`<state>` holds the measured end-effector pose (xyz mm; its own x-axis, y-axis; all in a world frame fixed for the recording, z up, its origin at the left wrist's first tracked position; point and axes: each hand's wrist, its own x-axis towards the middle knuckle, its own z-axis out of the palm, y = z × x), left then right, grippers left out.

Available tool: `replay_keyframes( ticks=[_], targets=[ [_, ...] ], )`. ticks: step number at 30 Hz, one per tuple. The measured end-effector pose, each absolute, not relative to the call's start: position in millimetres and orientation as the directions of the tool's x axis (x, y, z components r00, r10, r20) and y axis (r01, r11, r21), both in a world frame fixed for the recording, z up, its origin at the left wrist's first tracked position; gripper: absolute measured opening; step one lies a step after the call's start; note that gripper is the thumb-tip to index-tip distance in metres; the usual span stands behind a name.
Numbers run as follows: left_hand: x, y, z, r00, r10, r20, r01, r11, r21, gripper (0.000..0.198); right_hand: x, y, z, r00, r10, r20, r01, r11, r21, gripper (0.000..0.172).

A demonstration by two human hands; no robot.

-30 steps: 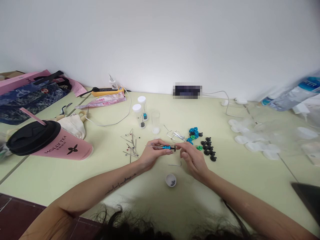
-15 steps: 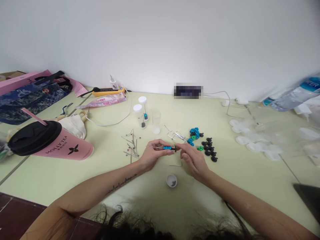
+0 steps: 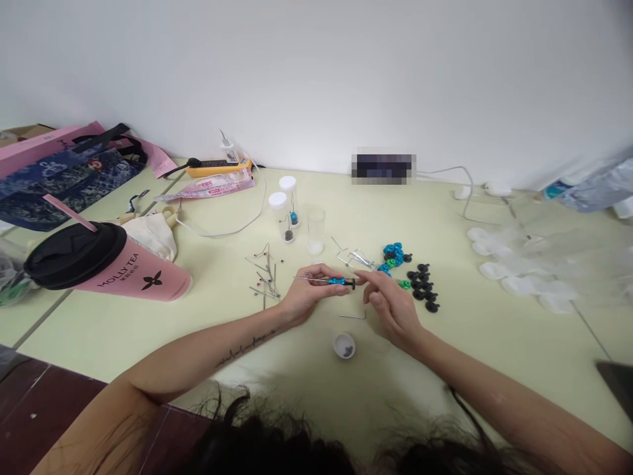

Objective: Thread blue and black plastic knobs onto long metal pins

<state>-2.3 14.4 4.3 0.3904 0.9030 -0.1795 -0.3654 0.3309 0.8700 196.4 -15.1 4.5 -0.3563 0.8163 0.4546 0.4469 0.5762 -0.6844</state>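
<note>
My left hand (image 3: 311, 295) is closed around a thin metal rod with a blue grip and a black round end (image 3: 341, 282), which looks like a small screwdriver. The rod points left and the black end right. My right hand (image 3: 388, 297) is just right of that end, index finger stretched toward it, the other fingers loosely curled. I see nothing held in it; whether the fingertip touches the black end is unclear. Between and below the hands lies an L-shaped hex key (image 3: 353, 316). Closer to me is a small white cup (image 3: 344, 346) holding tiny metal pieces.
Blue pieces (image 3: 394, 251) and black knobs (image 3: 422, 284) lie right of my hands. Several metal rods (image 3: 267, 280) lie left. Behind stand a clear open tube (image 3: 315, 231) and two white-capped tubes (image 3: 277, 201). A pink cup (image 3: 143, 274) leans at left; clear plastic packaging (image 3: 519, 267) lies right.
The whole view has shifted, so the table things appear slightly higher and further right. My left hand keeps its hold, and my right hand stays beside the black end.
</note>
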Motion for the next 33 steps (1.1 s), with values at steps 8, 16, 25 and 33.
replay_keyframes(
  ticks=[8, 16, 25, 33],
  targets=[
    [-2.1, 14.3, 4.5, 0.4, 0.902, -0.159, -0.369, 0.318, 0.873, 0.024, 195.9, -15.3, 5.4, -0.367, 0.811, 0.455, 0.451, 0.583, -0.676, 0.037],
    [-2.1, 14.1, 4.6, 0.4, 0.904, -0.15, -0.368, 0.308, 0.877, 0.025, 196.5, -14.8, 4.4, -0.361, 0.828, 0.429, 0.471, 0.559, -0.683, 0.037],
    [-1.2, 13.1, 7.9, 0.399, 0.902, -0.165, -0.359, 0.319, 0.877, 0.026, 197.2, -15.4, 4.3, -0.366, 0.828, 0.426, 0.483, 0.56, -0.673, 0.038],
    [-1.0, 12.7, 7.6, 0.396, 0.905, -0.154, -0.345, 0.302, 0.889, 0.026, 196.6, -15.5, 4.7, -0.357, 0.831, 0.427, 0.488, 0.555, -0.674, 0.036]
  ],
)
